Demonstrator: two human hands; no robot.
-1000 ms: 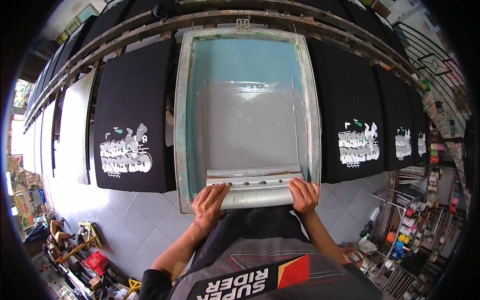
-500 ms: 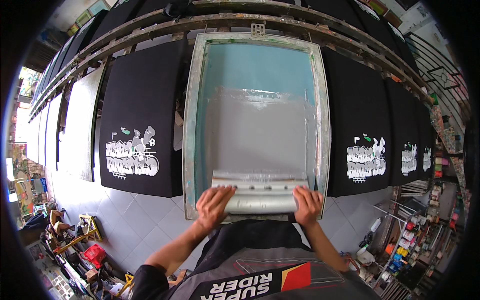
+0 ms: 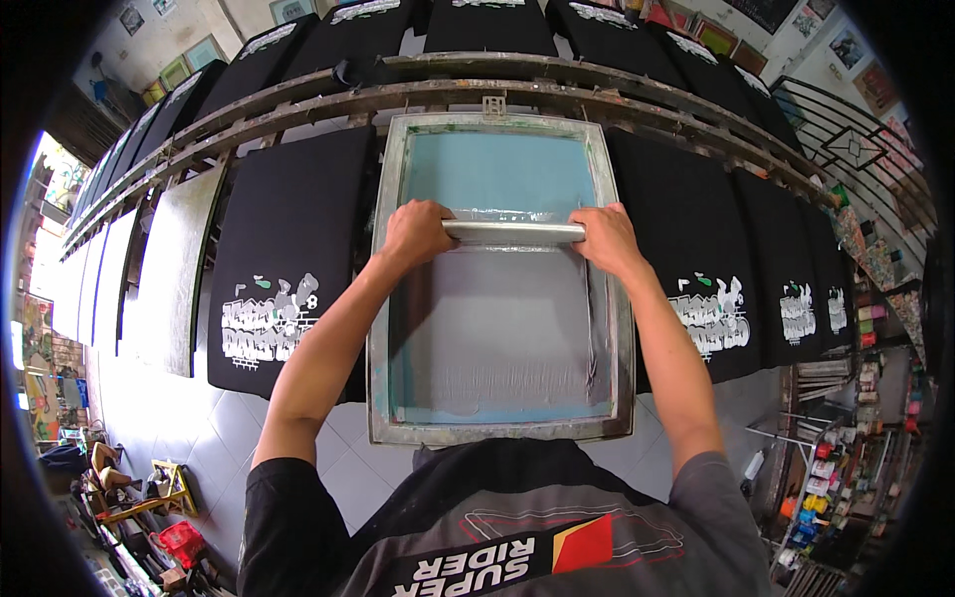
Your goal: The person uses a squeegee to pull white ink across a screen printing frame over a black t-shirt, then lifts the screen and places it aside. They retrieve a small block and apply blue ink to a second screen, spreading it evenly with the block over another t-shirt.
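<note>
My left hand (image 3: 419, 231) and my right hand (image 3: 608, 240) grip either end of a metal-handled squeegee (image 3: 513, 232), which lies across a framed screen (image 3: 501, 430) a little above its middle. Grey ink (image 3: 489, 323) covers the mesh below the blade, with a streak down the right side and thinner marks near the bottom. Beyond the squeegee the mesh (image 3: 494, 164) shows pale blue. Black fabric-covered boards with white and grey prints lie either side of the screen, one on the left (image 3: 286, 219), another on the right (image 3: 676, 219).
Long rails (image 3: 298, 99) run behind the screen, with more black boards (image 3: 487, 30) past them. Bare boards (image 3: 176, 259) stand at the left. A yellow stand (image 3: 161, 478) and red container (image 3: 180, 542) sit low left. A cart with ink pots (image 3: 818, 488) is low right.
Both hands have pushed the squeegee from the screen's near end to above its middle, with my forearms now stretched forward. The camera's view has shifted, showing more beyond the rails.
</note>
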